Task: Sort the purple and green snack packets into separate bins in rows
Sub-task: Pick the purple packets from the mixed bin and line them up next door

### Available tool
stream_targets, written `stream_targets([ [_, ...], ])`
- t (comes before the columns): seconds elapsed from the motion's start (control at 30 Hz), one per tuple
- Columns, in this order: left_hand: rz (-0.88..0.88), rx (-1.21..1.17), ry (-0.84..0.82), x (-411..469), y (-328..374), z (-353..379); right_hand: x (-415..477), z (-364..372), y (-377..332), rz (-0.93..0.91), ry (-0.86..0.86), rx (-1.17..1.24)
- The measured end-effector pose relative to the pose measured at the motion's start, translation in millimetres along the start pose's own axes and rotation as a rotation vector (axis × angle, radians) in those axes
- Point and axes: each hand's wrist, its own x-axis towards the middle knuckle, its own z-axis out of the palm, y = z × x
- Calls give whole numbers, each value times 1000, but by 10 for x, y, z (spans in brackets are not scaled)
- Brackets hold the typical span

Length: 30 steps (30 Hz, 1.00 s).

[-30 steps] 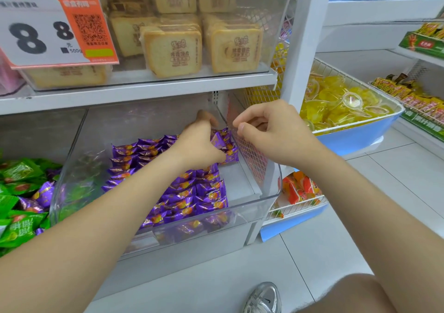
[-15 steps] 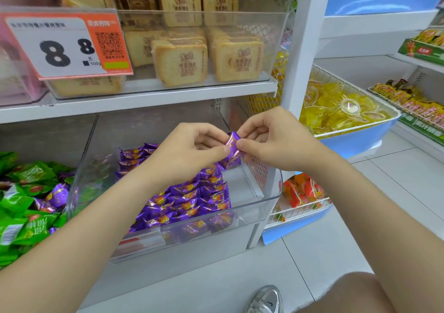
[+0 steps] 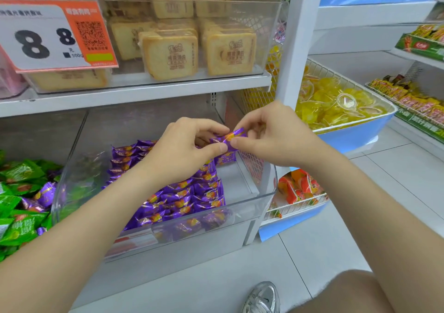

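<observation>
Above the clear plastic bin [image 3: 262,192], my left hand [image 3: 185,149] and my right hand [image 3: 271,137] pinch one purple snack packet [image 3: 229,137] between them, each at one end. Inside that bin, purple packets [image 3: 182,197] lie in rows from the back to the front wall; its right strip is bare. To the left, another bin holds a loose heap of green packets [image 3: 19,175] with a few purple ones [image 3: 45,194] mixed in.
The shelf above carries a clear bin of toast-shaped packs [image 3: 170,53] and an orange price tag [image 3: 55,33]. A white upright post [image 3: 300,36] stands to the right. Beyond it are a wire basket of yellow jelly cups [image 3: 336,98], orange packets [image 3: 300,187] below, and tiled floor.
My hands drew back from the rear of the bin and lifted one purple packet above it, held between both. The view shifted slightly.
</observation>
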Motion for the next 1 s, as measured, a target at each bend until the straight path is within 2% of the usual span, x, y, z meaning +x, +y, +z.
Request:
stream_targets([
  [0.07, -34, 5, 7, 50, -61, 22, 26, 41, 58, -15, 5, -65],
  [0.17, -108, 106, 50, 179, -188, 106, 56, 54, 92, 66, 84, -32],
  [0.3, -181, 163, -27, 377, -338, 301, 47, 53, 82, 128, 133, 42],
  [0.5, -176, 444, -96, 519, -422, 612, 38, 74, 67, 135, 115, 65],
  [0.7, -141, 717, -14, 502, -437, 741, 40, 69, 66, 124, 92, 81],
  [0.83, -95, 788, 19, 489, -444, 777, 47, 81, 61, 122, 82, 72],
  [1.0, -77, 767, 36, 496, -451, 757, 30, 75, 48, 115, 83, 70],
])
